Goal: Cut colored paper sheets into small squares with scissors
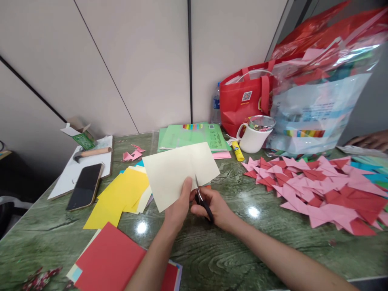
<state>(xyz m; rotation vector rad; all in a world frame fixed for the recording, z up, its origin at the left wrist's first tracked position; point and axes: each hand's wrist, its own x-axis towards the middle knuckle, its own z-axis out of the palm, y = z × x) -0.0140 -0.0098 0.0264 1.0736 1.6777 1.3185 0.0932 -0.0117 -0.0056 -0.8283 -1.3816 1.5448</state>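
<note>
A cream sheet of paper (176, 167) is held up above the table by my left hand (179, 204), its thumb pressed on the paper's lower edge. My right hand (214, 204) grips black-handled scissors (203, 204). The scissor blades point up and away from me, over the sheet's lower edge; whether they have cut into it I cannot make out. To the left of my hands lie yellow paper sheets (121, 194) on top of other coloured ones. Nearer to me, a stack of red paper (110, 258) lies partly beneath my left forearm.
Pink and red folded paper pieces (321, 186) form a heap at the right. A white mug (254, 137), a glue stick (237, 151) and a red bag (239, 101) stand behind. Leftward are a phone (85, 186) and a hammer (93, 152). Another person's hand (371, 140) shows far right.
</note>
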